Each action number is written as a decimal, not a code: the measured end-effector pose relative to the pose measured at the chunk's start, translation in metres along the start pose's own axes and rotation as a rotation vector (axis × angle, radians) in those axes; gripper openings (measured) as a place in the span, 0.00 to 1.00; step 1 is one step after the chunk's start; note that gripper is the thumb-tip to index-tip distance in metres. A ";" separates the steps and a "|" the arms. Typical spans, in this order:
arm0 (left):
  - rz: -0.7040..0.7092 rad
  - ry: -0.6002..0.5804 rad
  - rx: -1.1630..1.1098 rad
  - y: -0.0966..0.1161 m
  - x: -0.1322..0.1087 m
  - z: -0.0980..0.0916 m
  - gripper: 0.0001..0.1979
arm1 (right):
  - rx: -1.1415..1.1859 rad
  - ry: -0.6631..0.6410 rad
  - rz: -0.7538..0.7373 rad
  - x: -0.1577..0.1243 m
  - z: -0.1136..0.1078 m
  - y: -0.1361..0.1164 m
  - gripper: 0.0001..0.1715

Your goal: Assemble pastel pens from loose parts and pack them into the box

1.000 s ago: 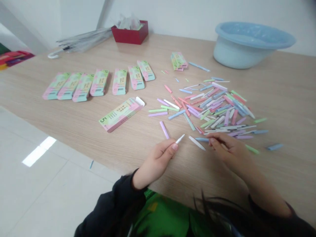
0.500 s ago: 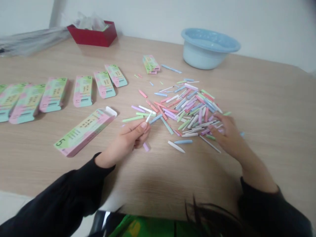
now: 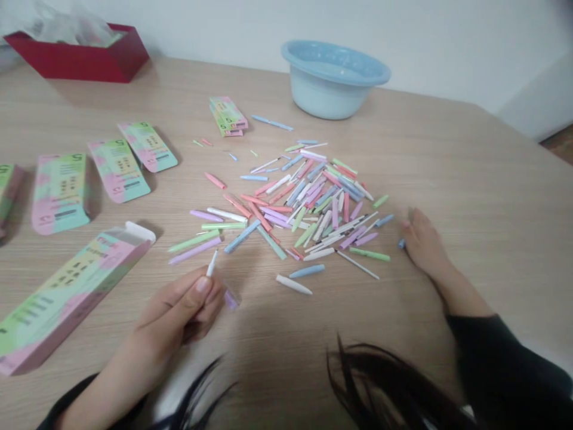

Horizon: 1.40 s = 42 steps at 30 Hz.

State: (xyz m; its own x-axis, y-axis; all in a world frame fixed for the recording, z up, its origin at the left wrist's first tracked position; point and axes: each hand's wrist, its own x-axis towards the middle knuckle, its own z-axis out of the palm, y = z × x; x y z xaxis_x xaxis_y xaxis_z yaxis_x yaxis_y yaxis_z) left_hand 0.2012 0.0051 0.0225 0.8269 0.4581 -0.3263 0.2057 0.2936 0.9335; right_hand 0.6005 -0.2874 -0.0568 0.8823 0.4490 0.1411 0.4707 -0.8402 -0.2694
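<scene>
On the wood-grain counter (image 3: 470, 179), pastel pen parts (image 3: 335, 212) lie heaped centrally. At eight o'clock our left hand (image 3: 190, 307) pinches a white pen piece (image 3: 212, 263); at three, our half-curled right hand (image 3: 423, 243) meets a blue piece (image 3: 401, 243), whether gripped we cannot tell.

Plain black sleeves (image 3: 505, 364), bare hands (image 3: 183, 310), loose wispy strands of dark hair (image 3: 398, 376)

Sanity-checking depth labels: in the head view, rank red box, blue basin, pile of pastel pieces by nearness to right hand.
1. Pile of pastel pieces: just left of the right hand.
2. Blue basin: back, beyond the pile.
3. Red box: far back left.
</scene>
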 end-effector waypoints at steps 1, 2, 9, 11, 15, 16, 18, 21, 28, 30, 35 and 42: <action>-0.008 0.014 0.004 0.000 -0.001 -0.001 0.24 | -0.005 0.001 -0.036 0.001 0.004 -0.006 0.47; -0.009 0.027 0.009 -0.001 -0.001 -0.003 0.24 | -0.009 0.003 -0.069 0.002 0.008 -0.012 0.46; -0.022 0.075 0.091 -0.004 0.003 -0.001 0.27 | -0.009 0.017 -0.260 0.004 0.024 -0.067 0.43; -0.021 0.073 0.146 -0.003 0.004 0.005 0.29 | -0.002 0.025 -0.300 0.006 0.028 -0.081 0.42; -0.010 0.055 0.231 -0.002 0.005 0.011 0.30 | 0.006 0.044 -0.337 0.012 0.034 -0.104 0.43; -0.004 0.054 0.239 -0.003 0.006 0.012 0.30 | 0.005 0.049 -0.337 0.013 0.036 -0.108 0.43; 0.015 0.050 0.240 -0.004 0.007 0.012 0.30 | 0.001 0.058 -0.335 0.014 0.038 -0.114 0.42; 0.024 0.031 0.266 -0.005 0.008 0.012 0.29 | 0.001 0.062 -0.332 0.014 0.039 -0.118 0.40; 0.085 0.042 0.324 -0.001 0.004 0.011 0.29 | 0.104 0.079 -0.325 0.012 0.033 -0.115 0.41; 0.091 0.063 0.297 0.001 0.001 0.007 0.28 | 0.136 0.083 -0.330 0.011 0.034 -0.113 0.41; 0.076 0.078 0.157 -0.001 -0.008 0.008 0.28 | 0.197 0.116 -0.347 0.011 0.032 -0.107 0.35; -0.073 0.123 -0.174 0.003 -0.016 0.021 0.28 | 0.245 0.292 -0.598 0.029 -0.030 -0.172 0.14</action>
State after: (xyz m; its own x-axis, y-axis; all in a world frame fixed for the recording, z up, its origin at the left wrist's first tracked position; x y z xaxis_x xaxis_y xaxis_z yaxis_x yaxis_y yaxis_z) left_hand 0.1995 -0.0186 0.0335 0.7409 0.5261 -0.4176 0.1603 0.4652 0.8706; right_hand 0.5451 -0.1386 0.0218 0.4534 0.6835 0.5721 0.8909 -0.3669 -0.2678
